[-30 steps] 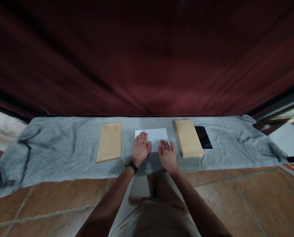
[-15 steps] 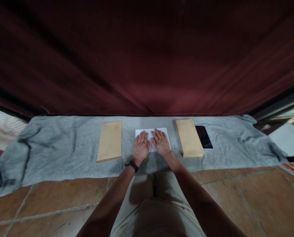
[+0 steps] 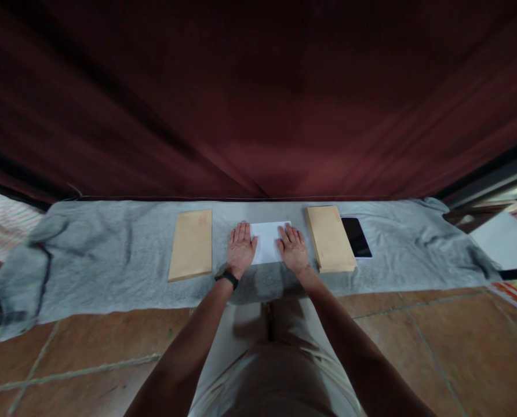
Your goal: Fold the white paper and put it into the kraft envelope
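Note:
A white sheet of paper (image 3: 267, 242) lies on a grey cloth (image 3: 110, 255) spread over the floor. My left hand (image 3: 240, 248) lies flat on the paper's left edge, fingers apart, with a dark band at the wrist. My right hand (image 3: 293, 250) lies flat on its right edge, fingers apart too. Neither hand grips anything. The middle of the sheet shows between the two hands.
A tan envelope (image 3: 191, 244) lies left of the paper, and a stack of tan envelopes (image 3: 330, 238) lies to its right. A dark phone (image 3: 356, 237) rests beside that stack. A dark red curtain (image 3: 258, 98) hangs behind. Brown floor tiles (image 3: 88, 341) are nearest me.
My hands were close together on the paper; now they have slid apart to its left and right edges. Earlier still, my right hand moved up onto the sheet.

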The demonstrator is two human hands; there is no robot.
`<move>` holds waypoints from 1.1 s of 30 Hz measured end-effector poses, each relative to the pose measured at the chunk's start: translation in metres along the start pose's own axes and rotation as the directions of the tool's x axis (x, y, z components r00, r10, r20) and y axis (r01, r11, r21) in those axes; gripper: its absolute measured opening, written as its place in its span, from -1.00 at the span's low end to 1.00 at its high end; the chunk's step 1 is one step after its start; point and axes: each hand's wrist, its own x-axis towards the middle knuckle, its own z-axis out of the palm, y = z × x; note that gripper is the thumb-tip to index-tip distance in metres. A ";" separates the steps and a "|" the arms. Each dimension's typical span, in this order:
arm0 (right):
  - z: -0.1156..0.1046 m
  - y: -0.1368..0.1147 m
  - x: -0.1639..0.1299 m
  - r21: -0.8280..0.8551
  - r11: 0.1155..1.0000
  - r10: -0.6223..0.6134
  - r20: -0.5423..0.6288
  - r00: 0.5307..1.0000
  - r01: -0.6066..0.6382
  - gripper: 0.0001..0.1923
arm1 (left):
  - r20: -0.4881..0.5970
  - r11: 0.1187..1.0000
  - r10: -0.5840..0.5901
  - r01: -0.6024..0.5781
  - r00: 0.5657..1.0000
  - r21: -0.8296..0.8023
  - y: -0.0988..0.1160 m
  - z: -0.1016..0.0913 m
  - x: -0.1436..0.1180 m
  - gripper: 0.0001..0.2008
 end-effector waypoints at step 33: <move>-0.001 0.001 -0.003 0.066 0.997 0.037 -0.006 0.999 -0.036 -0.46 | -0.013 0.979 0.201 -0.201 0.980 -0.042 0.003 -0.017 -0.076 -0.47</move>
